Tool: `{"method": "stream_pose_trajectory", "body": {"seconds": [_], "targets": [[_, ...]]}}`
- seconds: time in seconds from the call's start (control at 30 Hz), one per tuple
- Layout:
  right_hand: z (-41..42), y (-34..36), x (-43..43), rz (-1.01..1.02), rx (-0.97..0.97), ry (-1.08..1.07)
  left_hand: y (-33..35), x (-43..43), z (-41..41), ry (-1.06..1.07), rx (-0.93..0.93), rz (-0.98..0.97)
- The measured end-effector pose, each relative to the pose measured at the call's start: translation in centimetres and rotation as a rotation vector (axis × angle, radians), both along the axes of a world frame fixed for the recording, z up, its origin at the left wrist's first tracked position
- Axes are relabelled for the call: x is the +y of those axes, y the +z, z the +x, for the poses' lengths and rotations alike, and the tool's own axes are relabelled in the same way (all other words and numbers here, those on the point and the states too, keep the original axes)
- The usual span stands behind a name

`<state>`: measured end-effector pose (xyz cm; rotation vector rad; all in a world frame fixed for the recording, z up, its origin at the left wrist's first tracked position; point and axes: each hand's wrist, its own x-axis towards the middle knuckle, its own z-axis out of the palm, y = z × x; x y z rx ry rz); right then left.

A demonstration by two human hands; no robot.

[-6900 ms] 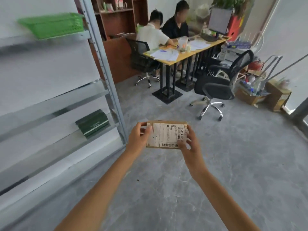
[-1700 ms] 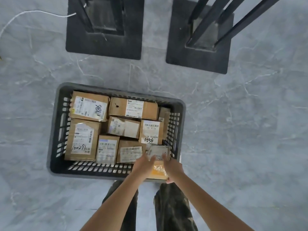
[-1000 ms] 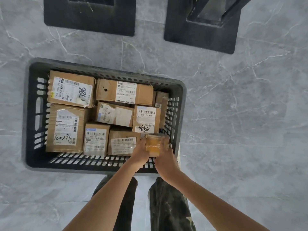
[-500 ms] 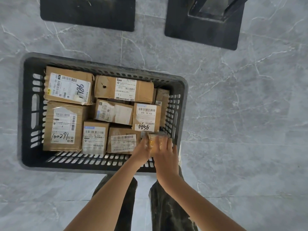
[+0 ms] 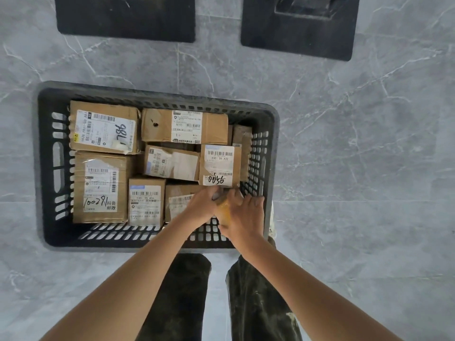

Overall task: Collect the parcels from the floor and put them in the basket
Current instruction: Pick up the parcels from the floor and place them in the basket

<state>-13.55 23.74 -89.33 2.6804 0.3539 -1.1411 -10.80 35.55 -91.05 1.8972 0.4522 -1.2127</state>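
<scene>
parcel | basket corner | left hand grips | right hand presses

A grey stone-look tiled floor with thin white veins carries everything here. A black slotted plastic basket sits flat on it, left of centre. Beyond the basket, two flat black square base plates lie on the tiles, side by side and apart. A person's legs in dark trousers stand just beside the basket's near wall.
</scene>
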Motion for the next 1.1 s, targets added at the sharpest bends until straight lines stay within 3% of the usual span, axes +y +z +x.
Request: {"method": "stream_pose_trajectory", "body": {"seconds": [0.17, 0.3, 0.47, 0.53, 0.63, 0.7, 0.87, 1.0, 1.1], "targets": [[0.6, 0.2, -0.4, -0.132, -0.047, 0.045, 0.8, 0.2, 0.1, 0.048, 0.029, -0.002], [2.9, -1.2, 1.3, -0.21, 0.043, 0.195, 1.3, -0.2, 0.0, 0.052, 0.012, -0.03], [2.9, -1.7, 2.5, -0.148, 0.121, -0.183, 0.5, 0.2, -0.8, 0.061, 0.024, -0.03], [2.3, -1.2, 1.5, -0.039, 0.085, -0.309, -0.3, -0.1, -1.0, 0.139, 0.142, -0.026], [1.5, -0.5, 0.1, 0.053, 0.002, -0.322, -0.6, -1.8, -1.2, 0.344, 0.362, -0.13], [1.1, -0.8, 0.0, 0.04, -0.015, -0.269, -0.7, -2.4, -1.9, 0.451, 0.367, -0.156], [1.5, -2.8, -0.8, -0.171, 0.106, 0.198, -1.1, -3.5, -2.1, 0.569, 0.3, -0.361], [1.8, -4.6, 0.1, -0.225, 0.169, 0.3, -1.3, -3.9, -2.8, 0.54, 0.119, 0.004], [2.5, -6.1, 0.3, -0.295, 0.248, 0.384, -1.0, -2.6, -5.5, 0.17, 0.022, 0.07]]}}
